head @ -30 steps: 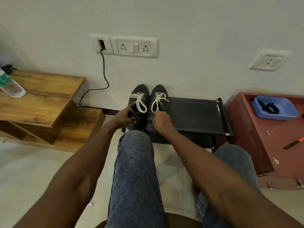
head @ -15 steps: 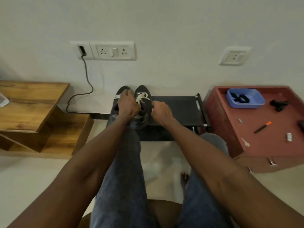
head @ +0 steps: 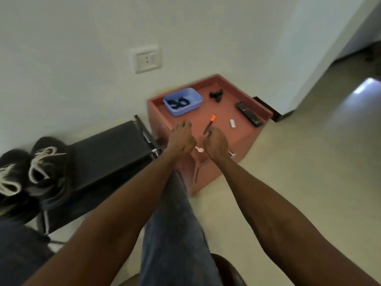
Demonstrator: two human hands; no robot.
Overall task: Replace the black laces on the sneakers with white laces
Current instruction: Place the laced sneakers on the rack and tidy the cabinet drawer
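1. Since half a second ago you have let go of the sneakers and swung your view right; both hands now reach over the red cabinet.
2. The sneakers sit side by side at the left end of the black bench, white laces threaded in them.
3. The black laces lie coiled in the blue tray at the cabinet's back.
4. Your left hand hovers with fingers loosely bent, holding nothing that shows.
5. Your right hand has its fingers curled, just beside the orange-tipped pen; you cannot tell whether it grips it.
6. A remote lies farther right.
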